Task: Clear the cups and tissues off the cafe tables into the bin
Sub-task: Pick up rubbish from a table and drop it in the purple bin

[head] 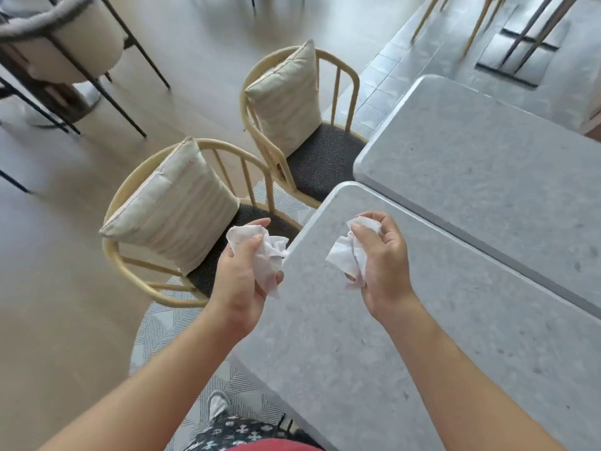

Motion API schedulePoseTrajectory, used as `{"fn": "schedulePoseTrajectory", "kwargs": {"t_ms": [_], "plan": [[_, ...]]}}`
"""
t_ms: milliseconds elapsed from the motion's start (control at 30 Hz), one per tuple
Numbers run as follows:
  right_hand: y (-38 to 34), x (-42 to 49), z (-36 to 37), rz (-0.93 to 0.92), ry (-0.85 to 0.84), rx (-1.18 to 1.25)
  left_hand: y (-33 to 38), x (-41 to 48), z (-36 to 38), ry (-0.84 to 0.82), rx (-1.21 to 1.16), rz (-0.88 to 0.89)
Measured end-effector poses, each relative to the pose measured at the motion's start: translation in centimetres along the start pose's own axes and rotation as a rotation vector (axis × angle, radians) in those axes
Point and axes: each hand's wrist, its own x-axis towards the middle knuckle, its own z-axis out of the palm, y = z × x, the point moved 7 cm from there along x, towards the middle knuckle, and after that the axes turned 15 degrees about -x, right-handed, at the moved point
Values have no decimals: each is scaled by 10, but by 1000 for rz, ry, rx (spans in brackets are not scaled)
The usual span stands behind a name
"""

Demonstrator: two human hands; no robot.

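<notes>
Both fists were full, your left hand (239, 283) gripping one tissue (265, 255), your right hand (385, 265) the other tissue (343, 257); you needed them balled tight.

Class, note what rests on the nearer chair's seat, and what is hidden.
A cream cushion stands tilted on the dark seat. The left hand and its crumpled tissue cover the part of the seat nearest the table.

A café seating area. At the right, a grey speckled stone-look rectangular table (374, 336) stands edge to edge with a second table of the same kind (487, 164). At centre left are two cream curved-back chairs with dark seats (205, 275) (322, 157), each holding a striped cushion. A beige padded chair with black metal legs (74, 37) is at upper left.
</notes>
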Motion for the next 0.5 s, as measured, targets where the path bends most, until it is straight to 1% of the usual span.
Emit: {"fn": "schedulePoseTrajectory", "kwargs": {"t_ms": [133,267,500], "plan": [[-2,-29,88,-10,-167,-55,46,-23,-74,100,-79,103],[0,-77,183,-20,-338,-80,97,-62,-160,171,-175,213],[20,-208,361,-88,-591,-137,192,-167,-344,330,-303,464]]}}
